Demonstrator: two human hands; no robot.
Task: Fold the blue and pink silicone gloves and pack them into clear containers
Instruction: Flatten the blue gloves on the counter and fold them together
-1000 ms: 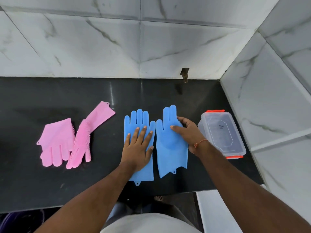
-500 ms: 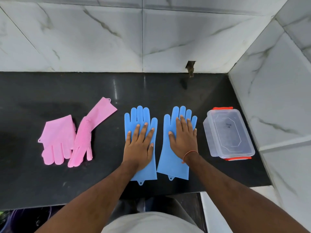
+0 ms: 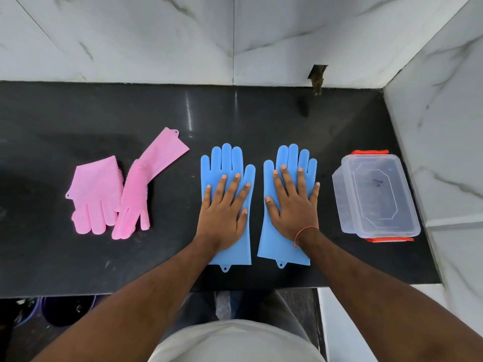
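Black glossy table point(image 3: 78, 262), white marble-patterned wall tiles behind and to the right.

Far left: flat pink glove point(image 3: 95, 195), smooth side up, fingers toward the near edge, cuff toward the wall. Touching its right edge: second pink glove point(image 3: 146, 182), twisted, bristle side showing along the palm, cuff angled up and to the right with its hang tab at the far tip. Fingers toward the near edge.

Centre: two blue gloves side by side, flat, fingers toward the wall, cuffs and hang tabs toward the near edge. A narrow strip of table shows between them; they do not touch.

Left blue glove point(image 3: 226, 163): left hand point(image 3: 223, 212) lies palm-down on it. Grip apart, fingers straight and spread, pressing flat; nothing pinched or curled round.

Right blue glove point(image 3: 295, 159): right hand point(image 3: 294, 207) lies palm-down on it in the same way. Grip apart, fingers straight and spread. Orange thread band point(image 3: 304, 231) on this wrist.

Right: clear container point(image 3: 376, 195), lid on, orange clips at far and near ends, standing near the right blue glove but apart from it, close to the side wall. Contents: none visible through the lid.

Near edge, below the table: pale garment of the person point(image 3: 235, 340).
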